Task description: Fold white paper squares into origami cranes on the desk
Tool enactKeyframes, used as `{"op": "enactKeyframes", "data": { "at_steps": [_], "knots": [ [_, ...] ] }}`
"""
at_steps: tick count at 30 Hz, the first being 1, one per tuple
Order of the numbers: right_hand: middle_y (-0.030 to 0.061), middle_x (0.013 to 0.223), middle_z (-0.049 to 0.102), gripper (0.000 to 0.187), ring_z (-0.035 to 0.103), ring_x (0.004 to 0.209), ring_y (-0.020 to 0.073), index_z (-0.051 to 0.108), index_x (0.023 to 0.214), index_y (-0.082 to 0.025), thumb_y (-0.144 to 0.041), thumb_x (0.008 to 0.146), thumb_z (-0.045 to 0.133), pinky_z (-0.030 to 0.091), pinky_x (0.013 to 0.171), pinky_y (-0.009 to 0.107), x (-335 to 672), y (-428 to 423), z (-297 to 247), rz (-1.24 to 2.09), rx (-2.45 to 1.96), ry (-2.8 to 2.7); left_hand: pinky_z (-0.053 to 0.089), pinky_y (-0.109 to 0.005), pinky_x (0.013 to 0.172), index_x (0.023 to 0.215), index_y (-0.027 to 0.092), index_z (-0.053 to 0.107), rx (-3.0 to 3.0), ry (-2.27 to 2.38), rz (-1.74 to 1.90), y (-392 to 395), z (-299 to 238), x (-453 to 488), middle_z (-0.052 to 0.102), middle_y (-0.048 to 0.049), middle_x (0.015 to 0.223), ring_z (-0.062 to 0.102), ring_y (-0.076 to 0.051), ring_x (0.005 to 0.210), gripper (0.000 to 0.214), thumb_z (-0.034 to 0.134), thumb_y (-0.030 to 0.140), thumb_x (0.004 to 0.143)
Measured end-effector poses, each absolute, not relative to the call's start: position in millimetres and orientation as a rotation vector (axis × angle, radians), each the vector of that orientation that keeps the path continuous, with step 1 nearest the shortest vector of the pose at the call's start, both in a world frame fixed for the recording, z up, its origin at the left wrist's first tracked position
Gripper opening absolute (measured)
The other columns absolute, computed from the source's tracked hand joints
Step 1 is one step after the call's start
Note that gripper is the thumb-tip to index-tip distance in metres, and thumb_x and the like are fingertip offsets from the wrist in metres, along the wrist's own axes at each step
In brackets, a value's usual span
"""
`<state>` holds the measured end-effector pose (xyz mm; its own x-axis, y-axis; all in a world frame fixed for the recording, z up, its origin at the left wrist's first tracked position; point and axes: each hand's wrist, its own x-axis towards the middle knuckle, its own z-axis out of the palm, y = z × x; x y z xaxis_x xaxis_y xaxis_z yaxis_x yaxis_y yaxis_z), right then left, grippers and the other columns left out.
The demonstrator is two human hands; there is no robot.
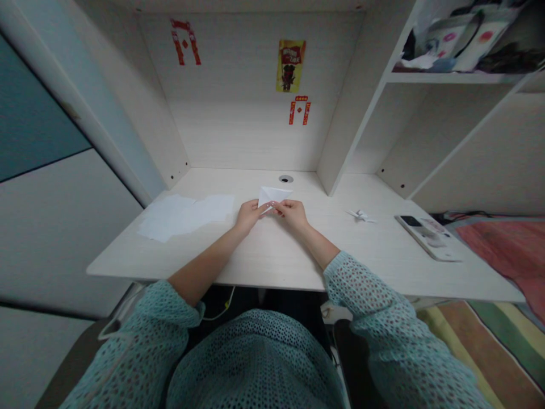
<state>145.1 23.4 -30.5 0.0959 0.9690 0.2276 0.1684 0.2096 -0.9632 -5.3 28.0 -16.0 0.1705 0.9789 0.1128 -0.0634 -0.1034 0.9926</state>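
Note:
A small folded sheet of white paper (272,194) is held between my two hands, just above the middle of the white desk. My left hand (248,217) grips its left side and lower edge, with the thumb pointing right along the front. From the right, my right hand (293,213) pinches the lower edge, its thumb and forefinger close to the left thumb. Crease lines show on the upper part of the paper. Its lower part is hidden by my fingers.
Loose white sheets (183,215) lie on the desk (272,261) to the left. A folded white paper figure (361,216) and a phone (428,237) lie to the right. Behind the hands are a round cable hole (286,179) and the back panel; a vertical divider (340,136) stands at right.

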Motion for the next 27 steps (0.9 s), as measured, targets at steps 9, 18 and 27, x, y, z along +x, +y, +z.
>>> {"op": "enactKeyframes", "data": {
  "at_steps": [9,18,27],
  "knots": [
    [0.0023,0.054,0.06,0.044,0.043,0.047,0.0092,0.063,0.055,-0.016,-0.059,0.063,0.065,0.033,0.048,0.024,153,24,-24,0.911,-1.194,-1.358,0.045,-0.028,0.061,0.08,0.01,0.07,1.385,0.975,1.088,34,-20,-11,0.07,-0.0104,0.074,0.062,-0.017,0.063,0.047,0.077,0.049,0.055],
    [0.002,0.053,0.059,0.041,0.044,0.048,0.0097,0.062,0.054,-0.017,-0.057,0.062,0.067,0.035,0.049,0.025,157,22,-14,0.9,-1.154,-1.37,0.041,-0.026,0.055,0.077,0.011,0.071,1.386,1.015,1.051,38,-23,-11,0.07,-0.0107,0.07,0.059,-0.015,0.056,0.04,0.076,0.046,0.058],
    [0.0029,0.056,0.061,0.043,0.047,0.05,0.0101,0.061,0.055,-0.017,-0.06,0.059,0.068,0.037,0.049,0.024,177,31,-14,0.877,-1.181,-1.245,0.048,-0.029,0.062,0.073,0.011,0.07,1.317,0.969,1.01,35,-20,-12,0.07,-0.0117,0.072,0.062,-0.017,0.06,0.035,0.08,0.039,0.054]
  ]
}}
